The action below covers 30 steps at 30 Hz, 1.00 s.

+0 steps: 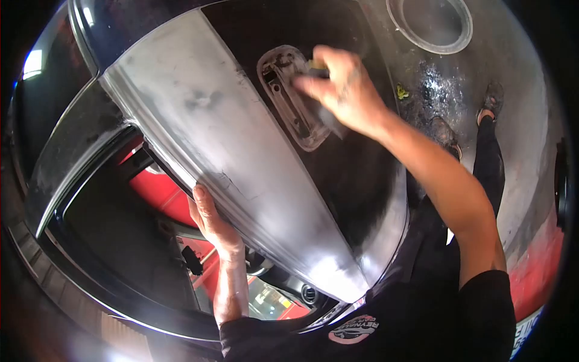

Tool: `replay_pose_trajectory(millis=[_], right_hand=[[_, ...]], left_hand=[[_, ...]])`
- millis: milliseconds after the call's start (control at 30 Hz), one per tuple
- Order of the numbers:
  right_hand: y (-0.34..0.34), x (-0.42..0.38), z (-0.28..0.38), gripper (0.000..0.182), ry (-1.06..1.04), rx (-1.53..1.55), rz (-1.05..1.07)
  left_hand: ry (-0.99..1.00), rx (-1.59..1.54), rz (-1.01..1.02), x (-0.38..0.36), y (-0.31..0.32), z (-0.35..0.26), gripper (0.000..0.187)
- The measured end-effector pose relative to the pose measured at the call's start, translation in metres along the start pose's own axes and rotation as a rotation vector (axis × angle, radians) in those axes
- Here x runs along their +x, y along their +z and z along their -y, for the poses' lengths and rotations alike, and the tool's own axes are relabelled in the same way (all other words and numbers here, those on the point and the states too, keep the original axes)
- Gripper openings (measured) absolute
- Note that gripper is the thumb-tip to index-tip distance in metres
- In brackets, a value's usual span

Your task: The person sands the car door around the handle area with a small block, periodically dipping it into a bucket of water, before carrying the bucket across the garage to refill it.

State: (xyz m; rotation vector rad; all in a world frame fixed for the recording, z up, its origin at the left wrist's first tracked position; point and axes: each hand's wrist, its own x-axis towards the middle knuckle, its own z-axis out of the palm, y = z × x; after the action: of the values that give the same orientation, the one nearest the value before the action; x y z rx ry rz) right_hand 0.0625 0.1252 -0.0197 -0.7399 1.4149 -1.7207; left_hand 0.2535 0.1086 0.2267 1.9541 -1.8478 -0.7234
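Observation:
A car door (199, 102) lies below me, with a dull grey sanded band along its upper part and a dark lower part. My left hand (216, 226) grips the window-side edge of the door, its other fingers partly hidden. Over the dark part, my right hand (350, 87) is closed beside the handle recess (298, 123). Something small, dark and yellowish shows between its thumb and fingers, too blurred to name. The recess is scuffed and has no handle in it.
A window opening (114, 223) shows a red interior with an air vent (309, 293). A car wheel rim or round tub (431, 27) is on the grey floor, near a wet patch (434, 84). My shoes (445, 133) stand at the right. Red bodywork (537, 277) is at the lower right.

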Motion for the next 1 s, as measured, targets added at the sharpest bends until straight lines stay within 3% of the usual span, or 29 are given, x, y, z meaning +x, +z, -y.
replay_pose_trajectory(millis=[100, 200, 233, 300, 333, 367, 467, 500, 567, 633, 700, 767, 833, 933, 1000], right_hand=[[-0.010, -0.050, 0.008, 0.035, 0.268, 0.129, 0.188], [-0.021, -0.027, 0.008, 0.034, 0.112, -0.060, 0.149], [-0.027, -0.017, 0.018, 0.032, 0.280, 0.049, 0.128], [-0.012, -0.038, 0.006, 0.030, 0.105, -0.032, -0.033], [-0.014, -0.048, 0.017, 0.030, 0.350, 0.094, 0.094], [-0.011, -0.058, 0.021, 0.027, 0.436, 0.195, 0.127], [-0.015, -0.057, 0.020, 0.026, 0.481, 0.289, 0.252], [-0.017, -0.055, 0.016, 0.026, 0.484, 0.293, 0.247], [-0.024, -0.046, 0.012, 0.030, 0.177, 0.047, 0.075], [-0.033, -0.036, 0.012, 0.036, 0.279, 0.069, 0.133], [-0.020, -0.049, 0.003, 0.036, 0.133, 0.121, 0.062], [-0.026, -0.060, 0.018, 0.031, 0.325, 0.227, 0.199], [-0.036, -0.049, 0.016, 0.027, 0.208, 0.143, 0.274], [-0.040, -0.023, 0.019, 0.028, 0.200, 0.208, 0.062], [-0.036, -0.024, 0.020, 0.028, 0.215, 0.228, 0.070]], left_hand=[[-0.018, -0.030, -0.001, 0.000, 0.001, 0.001, 0.059], [0.002, 0.032, 0.019, -0.002, 0.000, -0.003, 0.059], [0.000, 0.039, 0.024, -0.003, 0.000, -0.003, 0.059], [0.009, -0.020, 0.029, -0.003, 0.002, -0.002, 0.060], [0.005, -0.019, 0.028, -0.003, 0.003, -0.003, 0.060], [0.001, -0.005, 0.038, -0.005, 0.002, -0.006, 0.060], [-0.002, -0.015, 0.059, -0.004, 0.003, -0.006, 0.061], [-0.009, -0.033, 0.061, -0.004, 0.003, -0.005, 0.061], [-0.011, -0.040, 0.045, -0.005, 0.007, -0.005, 0.061], [-0.023, -0.041, 0.022, -0.008, 0.007, -0.006, 0.062], [-0.019, -0.061, 0.035, -0.007, 0.006, -0.006, 0.062], [-0.015, -0.046, 0.057, -0.006, 0.005, -0.008, 0.062], [-0.004, -0.024, 0.078, -0.008, 0.004, -0.010, 0.062], [-0.045, -0.031, 0.000, -0.009, 0.006, -0.008, 0.065], [-0.040, -0.058, 0.101, -0.009, 0.003, -0.008, 0.067]])
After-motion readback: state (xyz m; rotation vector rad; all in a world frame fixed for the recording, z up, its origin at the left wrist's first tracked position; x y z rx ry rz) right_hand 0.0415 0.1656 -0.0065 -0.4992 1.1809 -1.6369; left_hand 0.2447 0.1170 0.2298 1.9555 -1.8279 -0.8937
